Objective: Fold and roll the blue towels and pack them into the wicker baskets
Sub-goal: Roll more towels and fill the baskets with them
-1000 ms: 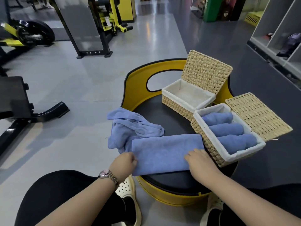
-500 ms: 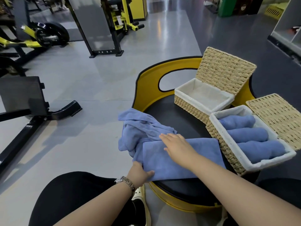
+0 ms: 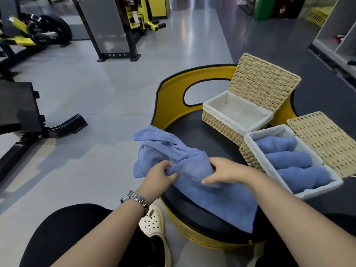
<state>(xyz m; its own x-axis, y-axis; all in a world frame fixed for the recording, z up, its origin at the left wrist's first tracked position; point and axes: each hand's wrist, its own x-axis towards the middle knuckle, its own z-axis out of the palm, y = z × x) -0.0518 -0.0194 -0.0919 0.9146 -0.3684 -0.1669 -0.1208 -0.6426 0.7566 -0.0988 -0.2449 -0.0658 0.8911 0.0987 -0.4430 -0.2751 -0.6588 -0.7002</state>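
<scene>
— Towel (image 3: 221, 197)?
— Blue, soft, folded to a long strip; lying slantwise across the black seat (image 3: 194, 135), far end bunched up, near end hanging over the seat's front edge.
— Left hand (image 3: 160, 173)?
— Pinching the bunched end, thumb and fingers curled round a fold of cloth.
— Right hand (image 3: 228, 173)?
— Laid over the strip just right of that fold, fingers stretched leftward and pressing down; probably not gripping, though blurred at the fingertips (image 3: 207, 181).
— So, towel against the hands?
— Running from between them down and to the right, under the right wrist.
— Anything else blue?
— A loose crumpled pile (image 3: 154, 147) behind the left hand, draped off the seat's left side and touching the strip.
— Baskets?
— Near basket (image 3: 250, 151) right of the hands, lid open, white liner, three rolls (image 3: 289, 160) side by side inside. Far basket (image 3: 219, 124) behind it, lid up, liner bare.
</scene>
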